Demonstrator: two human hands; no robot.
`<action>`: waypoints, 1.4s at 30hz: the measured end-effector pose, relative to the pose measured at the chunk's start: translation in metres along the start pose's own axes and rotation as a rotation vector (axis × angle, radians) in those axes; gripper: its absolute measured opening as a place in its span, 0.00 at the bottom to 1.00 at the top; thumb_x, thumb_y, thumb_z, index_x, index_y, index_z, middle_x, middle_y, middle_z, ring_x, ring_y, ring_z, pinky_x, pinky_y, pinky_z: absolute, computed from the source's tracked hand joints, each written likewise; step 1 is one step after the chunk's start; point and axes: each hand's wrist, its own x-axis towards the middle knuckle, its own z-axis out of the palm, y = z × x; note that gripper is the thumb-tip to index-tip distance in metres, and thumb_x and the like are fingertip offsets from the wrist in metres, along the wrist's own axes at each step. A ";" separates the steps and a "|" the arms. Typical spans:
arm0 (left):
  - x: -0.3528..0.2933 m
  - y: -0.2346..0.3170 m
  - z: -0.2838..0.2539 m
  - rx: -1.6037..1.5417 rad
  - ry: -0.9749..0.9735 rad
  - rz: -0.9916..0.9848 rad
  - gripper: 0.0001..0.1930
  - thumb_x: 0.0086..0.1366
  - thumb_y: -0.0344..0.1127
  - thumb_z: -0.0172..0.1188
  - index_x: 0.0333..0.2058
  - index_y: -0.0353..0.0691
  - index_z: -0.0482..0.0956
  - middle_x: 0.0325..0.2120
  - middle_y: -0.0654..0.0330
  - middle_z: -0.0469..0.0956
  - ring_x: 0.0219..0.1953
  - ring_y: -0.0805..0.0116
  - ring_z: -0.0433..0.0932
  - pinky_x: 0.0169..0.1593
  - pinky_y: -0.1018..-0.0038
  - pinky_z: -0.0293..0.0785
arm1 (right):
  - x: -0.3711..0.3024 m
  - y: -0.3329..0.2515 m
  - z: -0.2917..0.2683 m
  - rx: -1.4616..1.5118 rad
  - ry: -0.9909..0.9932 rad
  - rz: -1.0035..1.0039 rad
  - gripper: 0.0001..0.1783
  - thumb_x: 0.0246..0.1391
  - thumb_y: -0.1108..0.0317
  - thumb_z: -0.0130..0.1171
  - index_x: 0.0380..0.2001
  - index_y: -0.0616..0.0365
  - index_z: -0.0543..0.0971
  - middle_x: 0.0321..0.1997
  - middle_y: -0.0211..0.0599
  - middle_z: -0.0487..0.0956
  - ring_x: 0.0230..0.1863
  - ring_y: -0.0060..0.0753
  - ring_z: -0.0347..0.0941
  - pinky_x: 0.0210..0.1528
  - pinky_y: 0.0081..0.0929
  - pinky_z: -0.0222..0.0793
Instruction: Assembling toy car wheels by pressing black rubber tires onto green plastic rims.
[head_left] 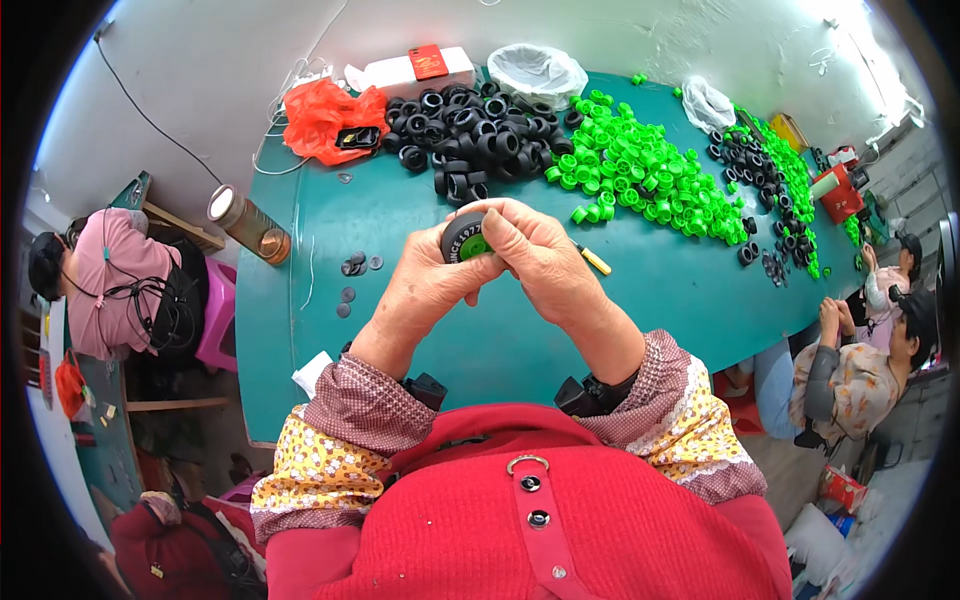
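Between my two hands, above the green table point(450, 350), is a small black toy wheel point(458, 236) with a green hub showing in its middle. My left hand point(425, 275) grips it from the left, its thumb along the lower edge. My right hand point(535, 255) closes on it from the right, with the thumb pressed near the green hub. Beyond my hands lies a heap of black tires point(480, 130). To its right spreads a pile of bright green hubs point(640, 175). A yellow-handled screwdriver point(594, 260) rests just right of my right hand.
Left on the table stand a brown-tinted bottle point(248, 225) and several dark discs point(350, 265). An orange plastic bag point(330, 120), a white box point(420, 68) and a clear bag point(537, 72) line the back. More tires and hubs lie far right. Other people sit on both sides.
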 end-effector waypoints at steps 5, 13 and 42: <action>-0.002 -0.001 0.004 -0.045 0.017 0.025 0.12 0.53 0.35 0.62 0.33 0.35 0.74 0.21 0.64 0.73 0.22 0.76 0.73 0.26 0.81 0.70 | 0.000 0.002 0.005 -0.124 0.087 0.032 0.18 0.59 0.56 0.44 0.37 0.62 0.71 0.23 0.29 0.71 0.17 0.19 0.65 0.17 0.16 0.60; -0.002 0.000 0.005 0.105 0.040 0.081 0.18 0.53 0.32 0.62 0.43 0.34 0.71 0.26 0.63 0.76 0.28 0.78 0.73 0.29 0.80 0.72 | 0.002 0.003 0.006 -0.101 0.109 0.023 0.16 0.59 0.56 0.44 0.32 0.58 0.72 0.22 0.26 0.69 0.18 0.14 0.59 0.17 0.14 0.56; -0.010 0.004 -0.023 -0.022 0.103 0.118 0.12 0.55 0.36 0.58 0.35 0.35 0.75 0.26 0.64 0.75 0.25 0.79 0.71 0.25 0.84 0.65 | -0.001 0.003 0.007 -0.118 0.193 0.061 0.15 0.57 0.56 0.48 0.36 0.58 0.72 0.32 0.25 0.74 0.35 0.15 0.67 0.39 0.20 0.63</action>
